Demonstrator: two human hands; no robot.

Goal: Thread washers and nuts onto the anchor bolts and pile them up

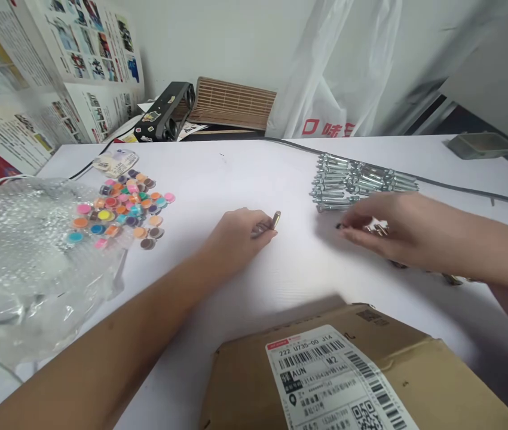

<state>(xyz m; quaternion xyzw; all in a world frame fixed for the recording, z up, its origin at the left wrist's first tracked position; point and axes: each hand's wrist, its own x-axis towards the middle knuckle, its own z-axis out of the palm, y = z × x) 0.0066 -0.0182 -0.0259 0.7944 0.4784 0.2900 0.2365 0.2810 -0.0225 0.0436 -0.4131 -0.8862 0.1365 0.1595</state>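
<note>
My left hand is closed near the middle of the white table, with a small brass-coloured metal piece upright between thumb and fingertips. To its right, the thumb and forefinger of my right hand pinch a small dark item, too small to name. Just behind that hand lies a pile of silvery metal bolts, which look like expansion anchors. Some shiny metal pieces show beneath the right palm. More small metal parts lie under the right wrist, largely hidden by it.
An opened cardboard box with a shipping label stands at the near edge. On the left are colourful small round pots and bubble wrap. A black cable runs along the back, near a clear-lidded box and a white plastic bag.
</note>
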